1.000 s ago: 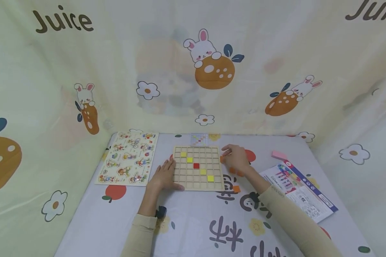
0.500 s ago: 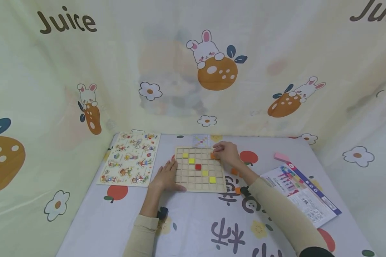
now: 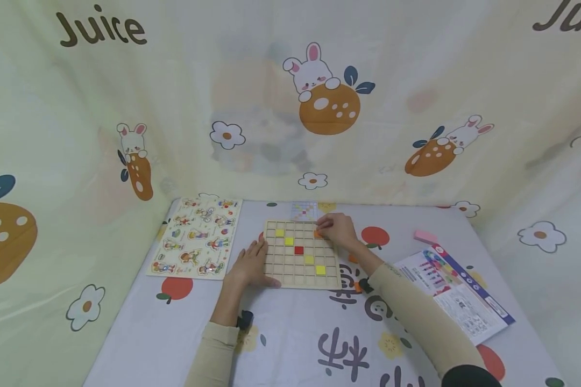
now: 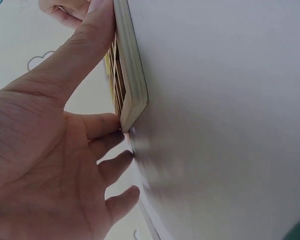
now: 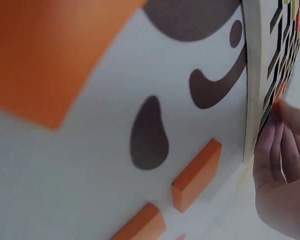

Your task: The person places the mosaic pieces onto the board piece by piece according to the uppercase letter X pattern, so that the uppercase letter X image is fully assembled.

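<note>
A picture board (image 3: 196,238) lies flat at the table's (image 3: 281,338) far left corner. A strip of cloth separates it from a wooden grid board (image 3: 283,270) in the table's far half, where a left hand (image 3: 248,269) touches the left edge and near left corner, fingers spread. The left wrist view alone shows the grid board's layered side. Four yellow tiles (image 3: 309,260) and one red tile (image 3: 298,250) form a diagonal; a pattern card (image 3: 303,210) sits by the table's far edge. A right hand (image 3: 338,228) pinches an orange tile (image 3: 317,234) near the grid board's far right corner; whether it is seated cannot be told. The right wrist view shows three loose orange tiles (image 5: 197,175), partly hidden overhead by the arm. Toward the right edge lie a pink block (image 3: 425,236) and a booklet (image 3: 457,293); broad printed cloth stretches nearward from the grid board.
</note>
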### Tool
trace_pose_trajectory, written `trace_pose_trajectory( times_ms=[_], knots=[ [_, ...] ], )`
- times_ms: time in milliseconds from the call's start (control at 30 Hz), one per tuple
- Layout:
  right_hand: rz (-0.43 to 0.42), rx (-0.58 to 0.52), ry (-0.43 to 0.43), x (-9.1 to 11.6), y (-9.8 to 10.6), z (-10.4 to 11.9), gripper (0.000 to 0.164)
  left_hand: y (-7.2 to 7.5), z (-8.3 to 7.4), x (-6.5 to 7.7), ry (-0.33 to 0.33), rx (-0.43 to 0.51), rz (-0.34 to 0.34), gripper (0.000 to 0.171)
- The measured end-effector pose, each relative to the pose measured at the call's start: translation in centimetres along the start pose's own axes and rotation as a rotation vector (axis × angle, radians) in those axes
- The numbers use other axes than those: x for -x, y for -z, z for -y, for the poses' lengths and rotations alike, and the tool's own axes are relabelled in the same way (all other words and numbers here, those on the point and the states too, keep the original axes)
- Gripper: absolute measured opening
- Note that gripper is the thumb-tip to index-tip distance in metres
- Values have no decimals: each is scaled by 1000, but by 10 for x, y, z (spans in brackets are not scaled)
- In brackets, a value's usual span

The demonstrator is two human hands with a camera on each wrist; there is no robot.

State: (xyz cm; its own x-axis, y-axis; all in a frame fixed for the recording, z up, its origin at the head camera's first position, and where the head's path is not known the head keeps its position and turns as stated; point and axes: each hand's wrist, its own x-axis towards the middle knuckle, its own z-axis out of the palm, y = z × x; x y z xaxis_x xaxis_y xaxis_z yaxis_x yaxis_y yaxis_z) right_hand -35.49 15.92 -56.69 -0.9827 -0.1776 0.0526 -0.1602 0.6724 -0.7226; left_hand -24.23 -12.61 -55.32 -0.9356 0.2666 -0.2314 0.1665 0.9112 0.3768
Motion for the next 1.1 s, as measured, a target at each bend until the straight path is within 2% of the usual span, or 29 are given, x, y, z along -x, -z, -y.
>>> trace_pose_trajectory(
  times_ms=[133, 367, 567, 867, 967, 1100],
  knots=[
    [12, -20, -18, 3, 1, 2, 23, 2, -2, 3, -3, 0, -2, 124],
    [-13, 7, -41, 15, 8, 4, 25, 0, -2, 2, -6, -3, 2, 124],
    [-68, -15, -51, 28, 16, 10, 23, 0, -2, 2, -1, -4, -3, 124],
    [-111, 30, -102, 46, 28, 10, 19, 2, -1, 2, -4, 7, -6, 124],
    [-86, 56, -121, 54, 34, 6, 21, 2, -1, 2, 0, 9, -6, 124],
    [-11, 166, -140, 63, 39, -3, 28, 2, -2, 3, 8, 5, -6, 124]
  ],
)
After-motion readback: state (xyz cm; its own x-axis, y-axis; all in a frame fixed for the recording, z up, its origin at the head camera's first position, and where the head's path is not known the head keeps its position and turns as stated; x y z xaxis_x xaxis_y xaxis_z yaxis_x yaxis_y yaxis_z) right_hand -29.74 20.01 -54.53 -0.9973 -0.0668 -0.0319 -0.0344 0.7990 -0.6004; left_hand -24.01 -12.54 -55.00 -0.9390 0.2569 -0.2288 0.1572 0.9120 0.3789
